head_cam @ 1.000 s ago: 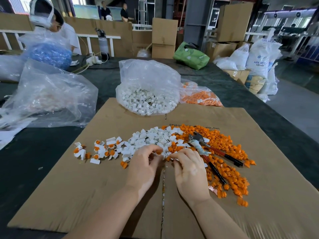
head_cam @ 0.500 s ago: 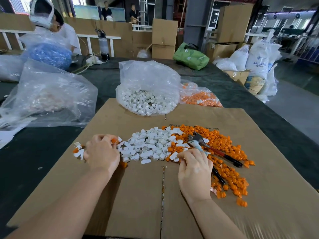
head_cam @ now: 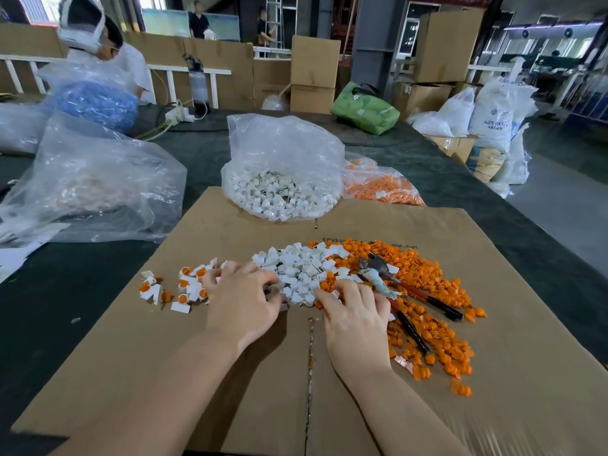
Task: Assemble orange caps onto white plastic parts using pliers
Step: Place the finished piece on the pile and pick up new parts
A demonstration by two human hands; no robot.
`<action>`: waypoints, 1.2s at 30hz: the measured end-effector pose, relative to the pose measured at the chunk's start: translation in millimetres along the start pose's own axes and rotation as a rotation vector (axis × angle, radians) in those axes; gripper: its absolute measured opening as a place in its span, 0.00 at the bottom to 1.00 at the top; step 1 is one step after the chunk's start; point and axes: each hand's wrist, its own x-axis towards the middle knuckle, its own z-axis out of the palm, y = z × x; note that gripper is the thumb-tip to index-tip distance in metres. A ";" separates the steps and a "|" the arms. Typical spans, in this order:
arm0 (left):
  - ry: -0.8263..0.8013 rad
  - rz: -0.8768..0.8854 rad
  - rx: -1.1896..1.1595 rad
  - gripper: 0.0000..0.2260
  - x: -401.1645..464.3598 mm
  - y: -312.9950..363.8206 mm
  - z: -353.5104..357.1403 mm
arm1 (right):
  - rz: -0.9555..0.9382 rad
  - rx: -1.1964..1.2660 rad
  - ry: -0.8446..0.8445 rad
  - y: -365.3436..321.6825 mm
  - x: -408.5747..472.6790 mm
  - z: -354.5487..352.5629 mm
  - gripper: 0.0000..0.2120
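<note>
Nearest the camera, both hands are working at the near edge of the parts heap on the cardboard sheet [head_cam: 230, 406] covering the desk [head_cam: 82, 291]. The left hand [head_cam: 241, 302] is resting with fingers curled into the white plastic parts [head_cam: 296, 268]; whether it is pinching one cannot be told, since the fingertips are hidden. The right hand [head_cam: 357, 312] is lying with fingers bent at the seam between white parts and orange caps [head_cam: 437, 291]; its hold likewise cannot be told.

In my judgement, each hand is selecting one piece. Doing this well is calling for taking a single part and a single cap, and seating the cap squarely by hand before reaching for the pliers [head_cam: 411, 291], which are lying untouched among the caps, just beside the right hand.

Capped pieces [head_cam: 184, 286] are lying to the left, apart from the loose stock.

Farther off, a clear bag of white parts [head_cam: 283, 172] is standing beside a bag of orange caps [head_cam: 381, 185]. Beyond the desk, a white sack [head_cam: 493, 120] is reading "ABS RESIN"; print on the cardboard is too small to read.
</note>
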 end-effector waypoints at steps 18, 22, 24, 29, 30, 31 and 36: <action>-0.080 0.057 -0.047 0.12 -1.8 1.5 10.1 | 0.002 0.008 0.056 -3.5 1.1 -2.1 0.13; -0.064 0.055 -0.069 0.05 -1.4 3.7 8.8 | 0.038 0.029 0.046 -1.6 1.4 -2.6 0.16; -0.054 0.042 -0.084 0.05 -1.6 5.7 8.0 | 0.061 0.040 0.036 -0.9 1.9 -3.2 0.16; -0.046 0.032 -0.082 0.08 -2.7 6.4 8.6 | 0.126 0.118 -0.006 0.7 0.8 -4.0 0.09; -0.042 0.031 -0.091 0.09 -3.1 6.1 9.1 | 0.138 0.137 -0.012 1.1 0.3 -3.8 0.08; -0.039 0.032 -0.101 0.10 -3.1 5.8 9.7 | 0.147 0.154 -0.014 1.5 -0.2 -3.7 0.08; 0.042 0.023 -0.224 0.09 -3.3 3.9 12.4 | 0.155 0.201 0.007 1.7 -1.0 -3.8 0.06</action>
